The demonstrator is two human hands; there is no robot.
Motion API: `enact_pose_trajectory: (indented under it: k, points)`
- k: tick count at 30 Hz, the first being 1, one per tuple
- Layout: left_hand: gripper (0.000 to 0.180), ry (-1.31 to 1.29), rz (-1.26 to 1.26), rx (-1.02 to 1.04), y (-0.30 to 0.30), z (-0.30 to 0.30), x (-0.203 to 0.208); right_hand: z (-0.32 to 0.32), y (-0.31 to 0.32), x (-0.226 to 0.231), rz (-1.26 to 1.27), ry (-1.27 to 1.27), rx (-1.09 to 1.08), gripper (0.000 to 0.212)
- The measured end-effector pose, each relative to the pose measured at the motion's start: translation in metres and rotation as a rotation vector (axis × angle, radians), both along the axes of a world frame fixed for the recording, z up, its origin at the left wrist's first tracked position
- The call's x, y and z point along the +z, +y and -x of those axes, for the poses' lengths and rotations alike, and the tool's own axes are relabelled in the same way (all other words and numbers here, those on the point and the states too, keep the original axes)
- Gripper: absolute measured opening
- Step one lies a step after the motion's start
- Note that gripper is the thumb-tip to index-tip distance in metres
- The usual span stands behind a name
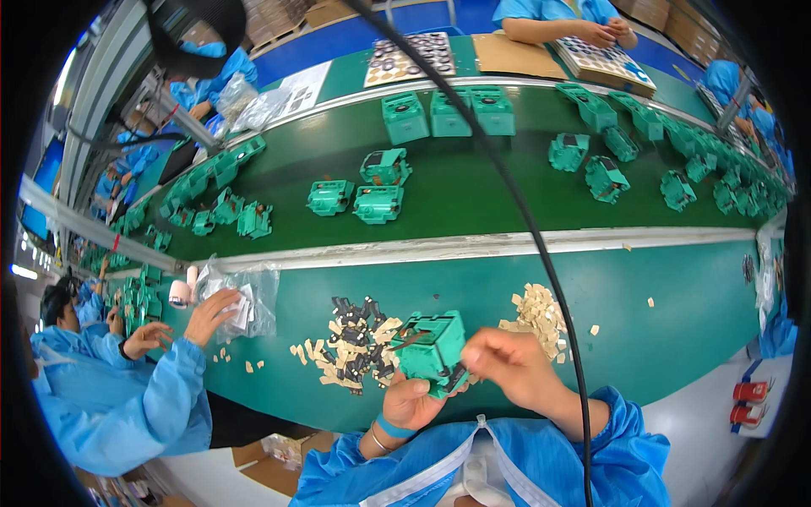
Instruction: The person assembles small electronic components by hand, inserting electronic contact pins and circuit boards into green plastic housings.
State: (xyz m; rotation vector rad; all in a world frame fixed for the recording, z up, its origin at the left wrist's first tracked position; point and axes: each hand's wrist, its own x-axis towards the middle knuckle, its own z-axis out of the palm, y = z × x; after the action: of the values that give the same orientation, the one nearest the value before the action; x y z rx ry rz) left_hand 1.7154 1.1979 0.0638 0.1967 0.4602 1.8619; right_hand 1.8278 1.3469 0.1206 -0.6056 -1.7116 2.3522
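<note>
My left hand [414, 404] is closed around a green plastic housing [429, 348], holding it tilted above the near edge of the bench. A dark strip shows across the housing's upper left, and a black part [450, 378] sits on its lower right side. Fingers pinched, my right hand [512, 363] is at the housing's right side; what lies between the fingertips is hidden. Left of the housing lies a mixed pile of black and tan small pieces [351, 345]. Beyond my right hand is a heap of tan pieces [538, 314].
Behind a metal rail [405, 251], a green conveyor belt [473, 203] carries several green housings [378, 204]. To the left, a co-worker's hand [211, 315] touches a clear plastic bag [263, 291]. A black cable [507, 173] hangs across the view. Other people sit across the belt.
</note>
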Motion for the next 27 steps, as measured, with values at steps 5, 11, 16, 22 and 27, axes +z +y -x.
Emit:
enact_pose_trajectory:
  k: [5,11,16,22,27]
  points:
    - [0.064,0.559,0.532,0.019,-0.003,-0.011,0.014,-0.007,0.002,-0.012,-0.025,0.13,-0.064,0.036]
    - [0.044,1.106,0.197,0.31,-0.029,-0.009,0.083,0.011,0.111,-0.059,-0.191,-0.157,-0.386,0.023]
    - [0.043,0.595,-0.707,-0.068,-0.043,-0.012,0.101,0.06,0.198,-0.088,-0.37,-0.251,-0.544,0.025]
    - [0.053,0.477,-0.794,-0.325,-0.064,-0.009,0.075,0.082,0.094,-0.062,-1.501,0.156,-0.307,0.021]
    - [0.049,0.552,-0.912,-0.278,-0.032,-0.002,0.092,0.073,0.011,-0.08,-1.219,0.266,0.221,0.012]
